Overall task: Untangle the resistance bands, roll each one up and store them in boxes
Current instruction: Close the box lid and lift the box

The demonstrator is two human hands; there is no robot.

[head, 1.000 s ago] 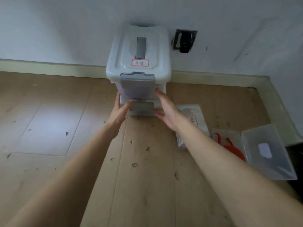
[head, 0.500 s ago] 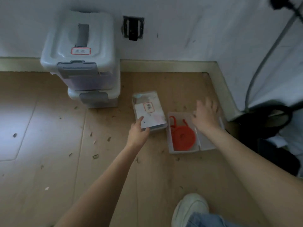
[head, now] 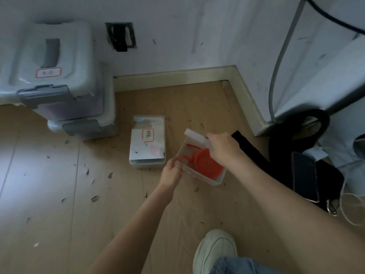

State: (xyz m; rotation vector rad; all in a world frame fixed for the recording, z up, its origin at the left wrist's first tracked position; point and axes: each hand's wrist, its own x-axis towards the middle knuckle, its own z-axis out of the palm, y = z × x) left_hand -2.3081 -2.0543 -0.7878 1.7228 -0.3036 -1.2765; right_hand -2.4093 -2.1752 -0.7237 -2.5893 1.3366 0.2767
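A rolled red resistance band (head: pixel 206 164) lies in a small clear plastic box (head: pixel 216 179) on the wooden floor. My left hand (head: pixel 170 172) pinches the box's near left rim, by the band's loose red end. My right hand (head: pixel 222 148) grips the box's hinged lid (head: pixel 194 136), which stands raised over the far side. A second clear box (head: pixel 148 142), closed and marked with a red-framed label, lies flat just to the left.
Two stacked grey-white bins (head: pixel 57 84) stand against the wall at the left. A black bag (head: pixel 308 155), a phone (head: pixel 305 176) and white cables (head: pixel 349 204) crowd the right side. My white shoe (head: pixel 214 251) is near the bottom. Small debris dots the floor.
Both hands left the stacked bins and moved right. My left hand let go of the labelled box and took the band box's rim; my right hand grasped and raised the lid.
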